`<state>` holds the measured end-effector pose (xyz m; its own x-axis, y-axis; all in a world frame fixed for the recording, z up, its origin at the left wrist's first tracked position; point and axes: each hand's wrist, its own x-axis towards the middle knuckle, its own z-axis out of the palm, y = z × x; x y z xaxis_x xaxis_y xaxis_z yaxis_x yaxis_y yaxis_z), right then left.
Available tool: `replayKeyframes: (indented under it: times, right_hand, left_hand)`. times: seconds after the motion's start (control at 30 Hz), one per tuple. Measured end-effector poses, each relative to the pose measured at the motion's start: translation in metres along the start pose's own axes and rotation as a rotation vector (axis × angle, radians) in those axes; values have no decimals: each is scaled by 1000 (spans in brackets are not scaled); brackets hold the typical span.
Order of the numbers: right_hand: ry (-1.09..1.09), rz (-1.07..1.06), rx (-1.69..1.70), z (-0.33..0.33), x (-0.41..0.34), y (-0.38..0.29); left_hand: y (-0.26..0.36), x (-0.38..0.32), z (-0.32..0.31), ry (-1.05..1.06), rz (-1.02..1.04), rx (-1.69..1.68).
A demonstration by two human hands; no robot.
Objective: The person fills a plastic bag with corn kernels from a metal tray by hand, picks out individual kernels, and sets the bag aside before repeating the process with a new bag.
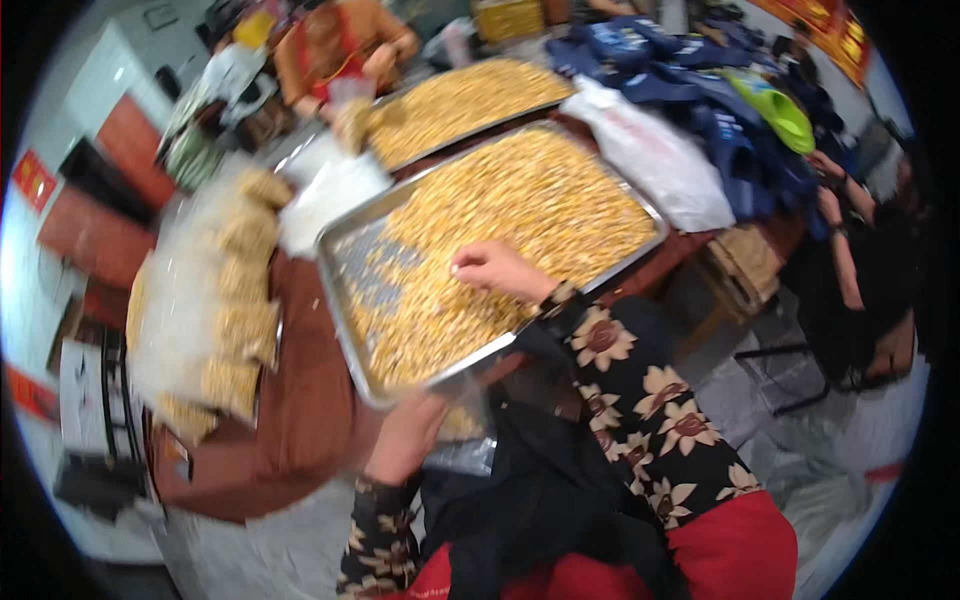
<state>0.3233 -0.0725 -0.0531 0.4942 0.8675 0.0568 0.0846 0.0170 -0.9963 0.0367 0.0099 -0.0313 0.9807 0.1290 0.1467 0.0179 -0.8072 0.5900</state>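
A shallow metal tray (360, 382) lies in front of me, spread with yellow corn-like kernels (517, 202). Over the middle of that layer is my right hand (504, 271), its fingers curled and thumb close to the fingertips. A pale speck shows at those fingertips; I cannot tell whether it is a kernel or a nail. Below the tray's near edge, my left hand (411, 435) holds a clear plastic bag (463, 431) with some kernels in its lower part. Part of the bag is blurred, and the hand hides its left side.
Filled clear bags (244, 322) are heaped at the left of the brown-covered table (307, 420). A second kernel tray (472, 105) lies beyond, where another person (345, 45) holds a bag. White plastic (652, 154) and dark blue shoe-like items (720, 112) lie at the right, near a co-worker's hands (829, 187).
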Motion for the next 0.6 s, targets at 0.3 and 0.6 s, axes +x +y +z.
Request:
replayKeyframes:
  times: [0.3,0.6]
  right_hand:
    - [-638,-131,-306,76,-37,-28]
    - [-734,-253,-514,91,-57,-43]
  left_hand:
    - [3,-6,-2,12,-55,-22]
    - [24,-16,-24,40,-50,64]
